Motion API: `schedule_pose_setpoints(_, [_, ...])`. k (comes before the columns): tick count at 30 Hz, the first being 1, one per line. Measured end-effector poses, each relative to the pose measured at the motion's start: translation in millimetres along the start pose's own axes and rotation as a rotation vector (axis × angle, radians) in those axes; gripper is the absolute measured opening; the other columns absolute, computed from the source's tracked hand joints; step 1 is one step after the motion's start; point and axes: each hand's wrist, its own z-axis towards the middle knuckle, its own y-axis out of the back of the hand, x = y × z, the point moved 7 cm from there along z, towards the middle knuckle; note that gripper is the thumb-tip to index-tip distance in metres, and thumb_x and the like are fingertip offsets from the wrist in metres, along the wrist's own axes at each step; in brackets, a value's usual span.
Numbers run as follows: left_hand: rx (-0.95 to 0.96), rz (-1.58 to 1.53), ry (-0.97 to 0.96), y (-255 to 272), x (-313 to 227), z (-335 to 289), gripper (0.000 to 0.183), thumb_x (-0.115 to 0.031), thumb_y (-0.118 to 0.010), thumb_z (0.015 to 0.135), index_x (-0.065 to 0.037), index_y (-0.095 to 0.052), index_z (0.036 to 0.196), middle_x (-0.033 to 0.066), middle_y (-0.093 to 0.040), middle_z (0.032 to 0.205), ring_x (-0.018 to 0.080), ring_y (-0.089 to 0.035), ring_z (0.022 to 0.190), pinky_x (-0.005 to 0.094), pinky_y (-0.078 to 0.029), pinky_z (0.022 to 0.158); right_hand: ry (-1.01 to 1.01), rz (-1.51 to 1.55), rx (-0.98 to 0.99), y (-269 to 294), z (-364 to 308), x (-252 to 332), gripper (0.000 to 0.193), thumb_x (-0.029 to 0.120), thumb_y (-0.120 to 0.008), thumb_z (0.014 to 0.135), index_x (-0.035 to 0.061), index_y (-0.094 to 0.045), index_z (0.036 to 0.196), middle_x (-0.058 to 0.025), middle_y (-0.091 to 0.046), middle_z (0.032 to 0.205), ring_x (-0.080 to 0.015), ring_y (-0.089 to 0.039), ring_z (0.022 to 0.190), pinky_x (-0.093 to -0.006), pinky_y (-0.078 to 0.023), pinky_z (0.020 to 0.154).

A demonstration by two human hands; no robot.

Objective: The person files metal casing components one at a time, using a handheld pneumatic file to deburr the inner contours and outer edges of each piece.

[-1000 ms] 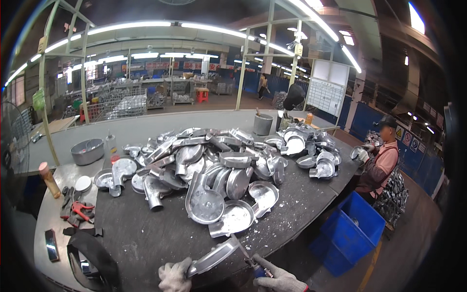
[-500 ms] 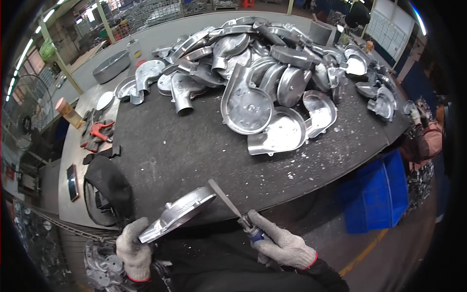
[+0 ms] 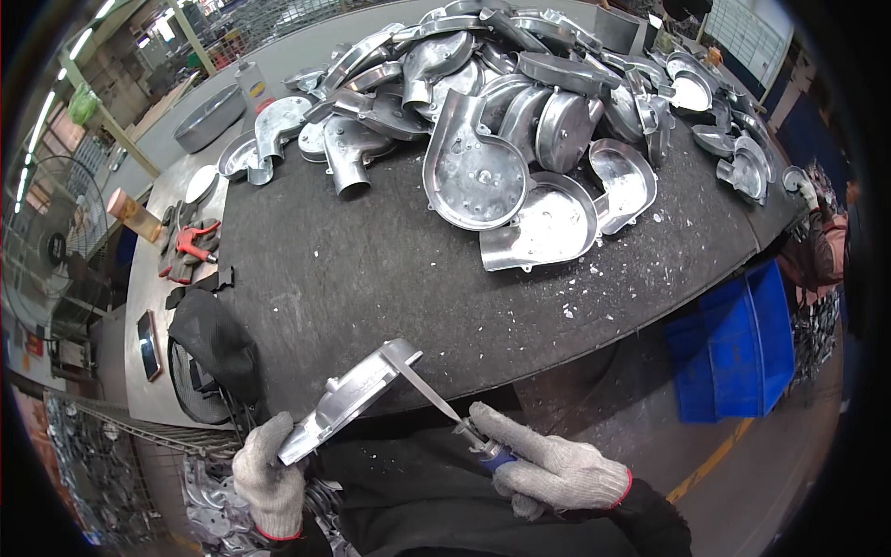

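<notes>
Gloved in off-white knit, my left hand grips one end of a shiny cast-metal blower housing, tilted on edge above the table's near side. My right hand, gloved the same way, is closed around the blue handle of a flat file. The file's blade slants up to the left, and its tip meets the far rim of the housing; pressure cannot be judged. Beyond lie more housings, the nearest a snail-shaped one face up and an open half shell.
A heap of metal housings covers the dark mat's far side, with metal chips scattered nearby. At left are a black cap, a phone and a red-handled tool. A blue bin stands right; another person works beyond.
The housing in my left hand has tipped up more steeply, its far end higher. The file's tip now meets that rim, where before it stood just beside it. The whole view has shifted slightly.
</notes>
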Motion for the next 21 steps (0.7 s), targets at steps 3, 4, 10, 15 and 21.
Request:
schedule_pose_setpoints(3, [-0.025,0.074,-0.038,2,-8,1,0.045,0.018,-0.060,0.068,0.008,-0.071,0.110,0.0219,-0.075,0.099,0.0316,-0.076,0.090,0.0360,-0.060,0.081,0.022,0.335,0.073,-13,18,-25,0.081,0.027,-0.056,0.101,0.0192,-0.011,0.168,-0.0087,-0.063,0.089,-0.0134,-0.060,0.063,-0.0275,-0.054,0.062])
schedule_pose_setpoints(4, [-0.033,0.071,-0.039,0,-13,3,0.045,0.019,-0.060,0.068,0.007,-0.072,0.110,0.0219,-0.074,0.098,0.0320,-0.076,0.089,0.0361,-0.060,0.080,0.148,0.634,0.187,-21,21,-28,0.082,0.028,-0.057,0.102,0.0198,-0.011,0.168,-0.0077,-0.062,0.090,-0.0130,-0.059,0.063,-0.0277,-0.054,0.060])
schedule_pose_setpoints(10, [-0.060,0.066,-0.029,-3,-21,1,0.049,0.022,-0.059,0.065,0.006,-0.072,0.109,0.0217,-0.074,0.098,0.0318,-0.076,0.089,0.0361,-0.060,0.079,0.205,0.710,0.252,-36,14,-16,0.082,0.023,-0.061,0.101,0.0188,-0.014,0.168,-0.0141,-0.065,0.098,-0.0141,-0.062,0.068,-0.0286,-0.054,0.060])
schedule_pose_setpoints(15, [0.044,0.087,0.143,-4,-11,-3,0.047,0.024,-0.055,0.075,0.005,-0.068,0.115,0.0188,-0.072,0.114,0.0274,-0.072,0.104,0.0355,-0.059,0.093,0.190,-0.131,0.017,-4,5,7,0.076,0.019,-0.054,0.102,0.0180,-0.015,0.168,-0.0070,-0.066,0.106,-0.0125,-0.064,0.076,-0.0277,-0.057,0.073])
schedule_pose_setpoints(21, [-0.022,0.225,0.059,-3,-27,8,0.052,0.020,-0.060,0.062,-0.002,-0.074,0.107,0.0168,-0.075,0.103,0.0345,-0.074,0.087,0.0373,-0.059,0.076,0.066,0.420,0.173,-7,9,-25,0.074,0.023,-0.050,0.108,0.0217,-0.008,0.169,-0.0038,-0.056,0.092,-0.0076,-0.057,0.071,-0.0240,-0.053,0.065])
